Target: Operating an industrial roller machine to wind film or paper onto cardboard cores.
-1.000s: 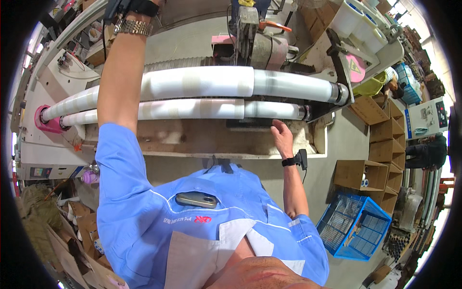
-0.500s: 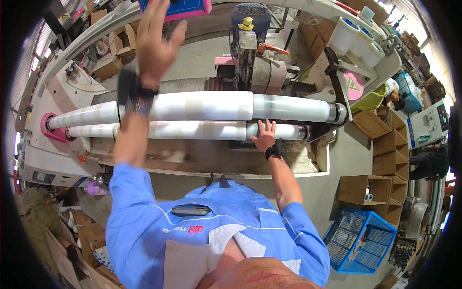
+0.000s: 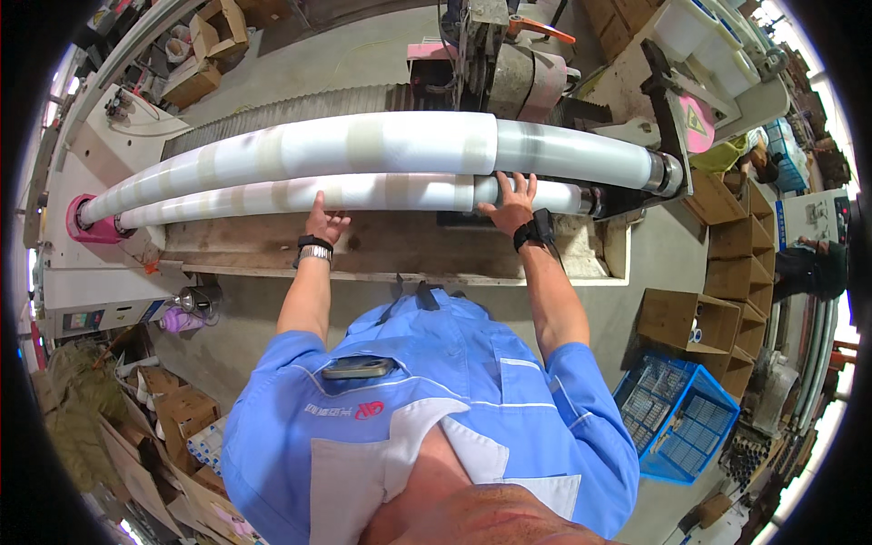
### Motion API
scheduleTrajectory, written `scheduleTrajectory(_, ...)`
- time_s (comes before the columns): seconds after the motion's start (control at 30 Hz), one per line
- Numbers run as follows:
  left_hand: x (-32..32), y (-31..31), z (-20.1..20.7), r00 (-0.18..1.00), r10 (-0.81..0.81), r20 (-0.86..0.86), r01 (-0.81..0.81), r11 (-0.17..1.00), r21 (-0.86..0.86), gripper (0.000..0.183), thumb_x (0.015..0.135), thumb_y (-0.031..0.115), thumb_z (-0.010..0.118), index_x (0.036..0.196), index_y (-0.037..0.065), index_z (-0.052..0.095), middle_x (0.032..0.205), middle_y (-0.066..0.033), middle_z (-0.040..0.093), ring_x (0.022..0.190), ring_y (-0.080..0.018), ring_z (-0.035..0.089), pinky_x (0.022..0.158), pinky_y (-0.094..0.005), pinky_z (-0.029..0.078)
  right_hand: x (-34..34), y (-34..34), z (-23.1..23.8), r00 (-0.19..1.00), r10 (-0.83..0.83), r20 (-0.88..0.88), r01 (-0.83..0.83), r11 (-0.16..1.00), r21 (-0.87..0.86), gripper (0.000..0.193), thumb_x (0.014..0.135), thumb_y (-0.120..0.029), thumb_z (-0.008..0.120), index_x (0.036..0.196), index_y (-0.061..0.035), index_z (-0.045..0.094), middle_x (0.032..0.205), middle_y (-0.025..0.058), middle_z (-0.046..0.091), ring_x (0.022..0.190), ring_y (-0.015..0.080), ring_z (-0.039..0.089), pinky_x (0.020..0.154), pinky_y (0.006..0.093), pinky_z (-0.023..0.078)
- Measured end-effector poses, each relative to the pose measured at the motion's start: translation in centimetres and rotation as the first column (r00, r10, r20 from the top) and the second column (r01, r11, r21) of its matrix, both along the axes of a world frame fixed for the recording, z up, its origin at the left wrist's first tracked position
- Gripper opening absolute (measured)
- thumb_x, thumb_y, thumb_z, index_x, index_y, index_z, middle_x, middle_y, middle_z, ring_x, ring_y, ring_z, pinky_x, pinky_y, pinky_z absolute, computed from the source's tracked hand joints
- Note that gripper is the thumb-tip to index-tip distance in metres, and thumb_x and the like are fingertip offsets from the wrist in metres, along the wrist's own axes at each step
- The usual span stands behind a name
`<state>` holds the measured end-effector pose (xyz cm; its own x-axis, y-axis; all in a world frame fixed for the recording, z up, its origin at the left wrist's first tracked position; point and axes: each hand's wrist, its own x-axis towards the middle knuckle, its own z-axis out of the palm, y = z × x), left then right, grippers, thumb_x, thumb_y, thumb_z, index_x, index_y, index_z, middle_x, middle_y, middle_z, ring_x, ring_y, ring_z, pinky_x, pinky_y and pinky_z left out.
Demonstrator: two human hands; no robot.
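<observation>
Two long white film rolls lie side by side across a machine, the thicker far roll (image 3: 318,150) and the thinner near roll (image 3: 363,193). My right hand (image 3: 511,204) rests with spread fingers on the grey bare end of the near roll, by the edge of its white wrap. Further left, my left hand (image 3: 323,222) is open at the front side of the near roll, fingers apart and nothing held; whether it touches the roll I cannot tell. A pink collar (image 3: 88,221) takes both rolls' left ends. On the right they end at a dark bracket (image 3: 672,100).
Below the rolls runs a stained trough (image 3: 409,250). Behind them stands the cutter head (image 3: 486,54) with an orange lever (image 3: 541,29). Cardboard boxes (image 3: 688,320) and a blue crate (image 3: 677,413) stand to the right. A person (image 3: 813,272) is at the far right.
My left hand has come down from the blue-and-pink panel at the top to the front of the near roll. My right hand stays on the roll's end. The view has shifted.
</observation>
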<state>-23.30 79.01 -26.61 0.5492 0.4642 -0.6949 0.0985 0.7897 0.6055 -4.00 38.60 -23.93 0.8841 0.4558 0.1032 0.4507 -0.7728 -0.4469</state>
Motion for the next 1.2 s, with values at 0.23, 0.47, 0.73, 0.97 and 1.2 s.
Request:
scheduleTrajectory(0.23, 3.3, -3.7, 1.2, 0.936, 0.326, 0.132, -0.319, 0.945, -0.075, 0.047, 0.087, 0.048, 0.068, 0.120, 0.015, 0.061, 0.117, -0.0042, 0.067, 0.106, -0.0265, 0.063, 0.093, -0.0461, 0.051, -0.8, 0.6, 1.5, 0.999, -0.039, -0.032, 0.038, 0.998, -0.041, 0.083, 0.069, -0.043, 0.084, 0.140, -0.0175, 0.049, 0.146, 0.0213, 0.033, 0.139, 0.0511, 0.015, 0.116, 0.0582, 0.021)
scheduleTrajectory(0.47, 4.3, -3.0, -0.4, 0.914, 0.378, 0.148, -0.362, 0.924, -0.122, 0.041, 0.089, 0.048, 0.062, 0.117, 0.018, 0.062, 0.111, -0.0026, 0.069, 0.099, -0.0265, 0.067, 0.083, -0.0486, 0.056, -1.1, 1.0, 2.9, 0.987, -0.088, -0.135, 0.079, 0.994, -0.073, 0.085, 0.070, -0.044, 0.083, 0.142, -0.0190, 0.045, 0.150, 0.0201, 0.030, 0.140, 0.0497, 0.015, 0.115, 0.0583, 0.025)
scheduleTrajectory(0.73, 3.9, -1.6, -2.9, 0.939, 0.306, 0.157, -0.294, 0.951, -0.095, 0.039, 0.088, 0.051, 0.061, 0.111, 0.020, 0.061, 0.102, 0.0003, 0.068, 0.089, -0.0238, 0.068, 0.062, -0.0421, 0.054, -1.2, 0.8, 2.4, 0.989, -0.089, -0.114, 0.075, 0.990, -0.117, 0.088, 0.071, -0.050, 0.081, 0.144, -0.0218, 0.043, 0.152, 0.0214, 0.029, 0.141, 0.0495, 0.018, 0.111, 0.0559, 0.034)
scheduleTrajectory(0.97, 4.2, -2.2, -2.1, 0.938, 0.340, 0.074, -0.336, 0.940, -0.053, 0.038, 0.087, 0.050, 0.062, 0.109, 0.019, 0.062, 0.094, 0.0016, 0.069, 0.077, -0.0212, 0.068, 0.050, -0.0329, 0.050, -1.0, 0.7, 1.8, 0.995, -0.068, -0.079, 0.059, 0.992, -0.111, 0.086, 0.069, -0.051, 0.082, 0.141, -0.0199, 0.046, 0.151, 0.0209, 0.031, 0.139, 0.0496, 0.022, 0.108, 0.0563, 0.038)
scheduleTrajectory(1.2, 4.6, -1.9, -1.8, 0.939, 0.341, 0.053, -0.337, 0.939, -0.068, 0.036, 0.088, 0.050, 0.061, 0.107, 0.020, 0.062, 0.092, 0.0030, 0.069, 0.076, -0.0190, 0.069, 0.047, -0.0319, 0.047, -0.9, 0.4, 1.6, 0.999, -0.028, -0.026, 0.027, 0.999, -0.030, 0.083, 0.074, -0.054, 0.077, 0.140, -0.0155, 0.047, 0.144, 0.0229, 0.037, 0.133, 0.0479, 0.026, 0.111, 0.0585, 0.027)
